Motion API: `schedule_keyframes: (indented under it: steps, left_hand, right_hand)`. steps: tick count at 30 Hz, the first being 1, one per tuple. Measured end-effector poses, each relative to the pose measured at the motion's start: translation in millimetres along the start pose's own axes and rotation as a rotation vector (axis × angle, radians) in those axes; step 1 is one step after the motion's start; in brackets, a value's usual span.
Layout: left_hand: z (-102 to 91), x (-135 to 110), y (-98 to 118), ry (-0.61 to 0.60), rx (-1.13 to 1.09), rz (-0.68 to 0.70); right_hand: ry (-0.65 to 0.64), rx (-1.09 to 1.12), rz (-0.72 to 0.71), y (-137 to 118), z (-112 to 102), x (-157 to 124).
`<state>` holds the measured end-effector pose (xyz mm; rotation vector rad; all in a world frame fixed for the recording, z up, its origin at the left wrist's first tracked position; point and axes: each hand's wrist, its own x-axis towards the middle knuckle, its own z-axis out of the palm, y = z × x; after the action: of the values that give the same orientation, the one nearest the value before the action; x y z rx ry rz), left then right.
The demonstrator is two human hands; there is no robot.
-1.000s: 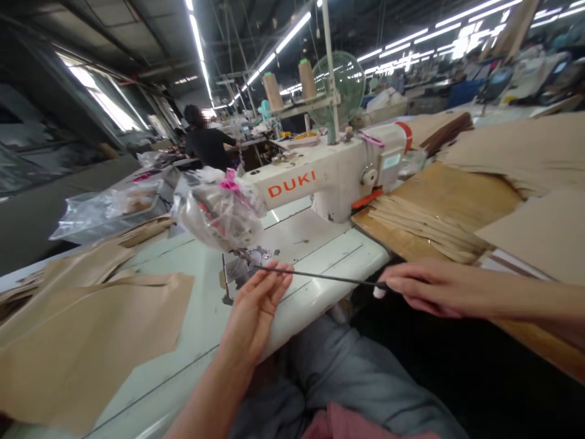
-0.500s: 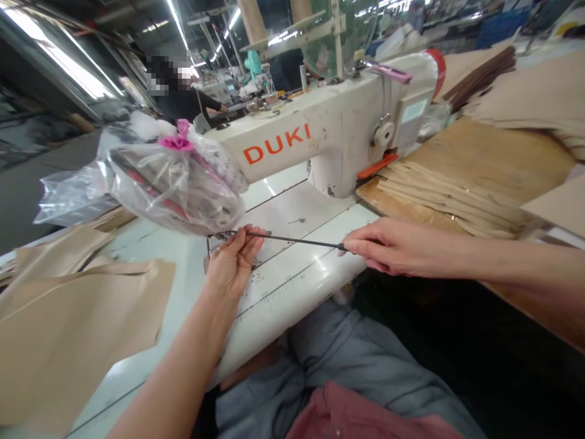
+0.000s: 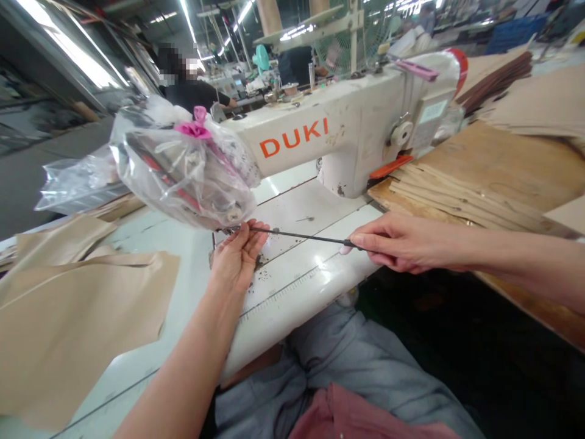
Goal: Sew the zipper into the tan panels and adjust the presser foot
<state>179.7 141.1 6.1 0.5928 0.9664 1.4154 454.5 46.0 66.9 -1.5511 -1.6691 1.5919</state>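
Note:
My right hand (image 3: pixel 393 242) is closed around the dark handle end of a long thin screwdriver (image 3: pixel 306 236); the handle is mostly hidden in the palm. The shaft runs leftward, nearly level, above the bed of a white sewing machine (image 3: pixel 338 137). At its far end my left hand (image 3: pixel 240 250) pinches it between thumb and fingers, palm turned up, just under the machine's head. A clear plastic bag (image 3: pixel 183 167) tied with a pink band covers that head. The screwdriver's tip is hidden by the left fingers and the bag.
Beige fabric pieces (image 3: pixel 91 311) lie on the table at left. More stacked pieces (image 3: pixel 452 195) rest on a wooden board (image 3: pixel 498 155) at right. A pink-handled tool (image 3: pixel 415 69) lies on top of the machine. Another person (image 3: pixel 194 91) sits farther back.
The view has shifted slightly, so the machine appears a little farther right. Both hands keep their hold on the screwdriver, with slightly more of its dark handle end showing at the right hand.

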Motion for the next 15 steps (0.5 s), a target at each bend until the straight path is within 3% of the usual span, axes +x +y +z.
schedule_keyframes:
  steps: [8, 11, 15]
  left_hand:
    - [2.1, 1, -1, 0.022, 0.005, 0.010]
    - [4.4, 2, -3, 0.036, 0.022, 0.028]
    - [5.0, 1, -6, 0.035, 0.109, 0.076]
  right_hand:
    - [-0.111, 0.048, 0.029, 3, -17, 10]
    - [-0.051, -0.246, -0.139, 4, -22, 15]
    - [0.213, -0.804, -0.485, 11, -21, 18]
